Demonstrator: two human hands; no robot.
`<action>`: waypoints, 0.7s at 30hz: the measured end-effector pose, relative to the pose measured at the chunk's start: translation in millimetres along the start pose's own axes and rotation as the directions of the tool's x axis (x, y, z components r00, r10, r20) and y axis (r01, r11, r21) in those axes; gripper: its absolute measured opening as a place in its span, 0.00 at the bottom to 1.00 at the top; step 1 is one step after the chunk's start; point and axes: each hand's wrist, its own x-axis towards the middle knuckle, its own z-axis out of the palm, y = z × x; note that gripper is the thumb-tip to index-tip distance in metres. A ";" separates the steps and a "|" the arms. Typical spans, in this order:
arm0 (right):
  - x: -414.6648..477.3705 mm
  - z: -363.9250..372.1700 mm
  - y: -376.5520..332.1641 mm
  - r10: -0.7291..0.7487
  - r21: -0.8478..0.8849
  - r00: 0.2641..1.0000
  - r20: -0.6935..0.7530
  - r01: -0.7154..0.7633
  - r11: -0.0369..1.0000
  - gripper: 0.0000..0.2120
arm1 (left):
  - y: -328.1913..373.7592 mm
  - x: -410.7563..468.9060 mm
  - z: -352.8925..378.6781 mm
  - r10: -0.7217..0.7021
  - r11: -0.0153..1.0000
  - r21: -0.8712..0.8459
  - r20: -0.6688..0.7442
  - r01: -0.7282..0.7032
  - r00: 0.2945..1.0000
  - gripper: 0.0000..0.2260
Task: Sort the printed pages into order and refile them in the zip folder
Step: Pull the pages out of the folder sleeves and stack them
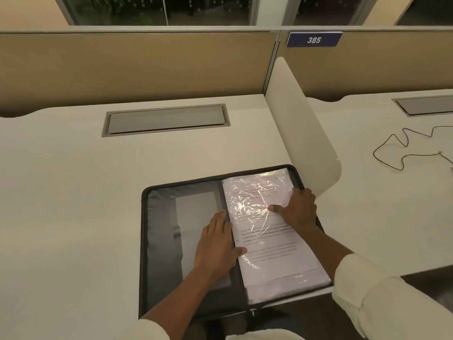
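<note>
flatly, glossy crinkled sleeve (259, 207), black zip folder (159, 217)

White rounded side divider (294, 123) stands upright between two pale desks. Left of the divider: desk surface (61, 192) with a closed grey cable hatch (166, 120). Behind the divider: tan partition panel (134, 62), blue plate (313, 40) reading 385, dark windows (157, 8) above. Right of the divider: neighbouring desk (367, 204), loose black cable (402, 153), second hatch (426, 105).
</note>
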 end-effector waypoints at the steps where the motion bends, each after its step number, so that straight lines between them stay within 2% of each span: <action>1: 2.4 -0.4 1.9 -0.002 0.017 1.000 0.002 0.002 1.000 0.46 | -0.6 0.4 0.8 0.001 1.000 0.001 -0.001 -0.001 1.000 0.41; 4: 10.2 -0.6 6.4 -0.024 0.163 0.999 -0.044 0.031 0.986 0.39 | 0.0 2.6 1.0 -0.003 1.000 0.016 -0.011 0.003 1.000 0.40; 8: 18.5 -6.8 6.7 -0.011 0.312 0.992 -0.122 0.049 0.949 0.22 | 11.3 9.6 -5.6 -0.046 0.999 0.025 -0.017 0.047 0.999 0.37; 11: 23.7 -14.9 6.8 -0.072 0.269 0.982 -0.173 0.117 0.956 0.15 | 28.0 24.8 -11.7 -0.152 0.988 0.011 -0.068 0.153 0.986 0.27; 14: 25.3 -17.5 12.7 -0.218 0.167 0.942 -0.254 0.264 0.950 0.08 | 51.7 44.0 -21.8 -0.352 0.924 -0.208 -0.140 0.320 0.926 0.20; 17: 24.5 -16.3 20.6 -0.378 0.101 0.859 -0.346 0.434 0.895 0.08 | 75.9 67.7 -34.4 -0.496 0.779 -0.480 -0.079 0.403 0.865 0.25; 19: 23.2 -15.2 24.0 -0.443 0.126 0.816 -0.370 0.517 0.847 0.10 | 92.1 82.4 -44.7 -0.554 0.572 -0.706 0.043 0.417 0.832 0.31; 21: 23.9 -13.6 27.0 -0.489 0.176 0.805 -0.337 0.564 0.807 0.13 | 105.3 96.2 -55.9 -0.593 0.341 -0.817 0.197 0.465 0.781 0.35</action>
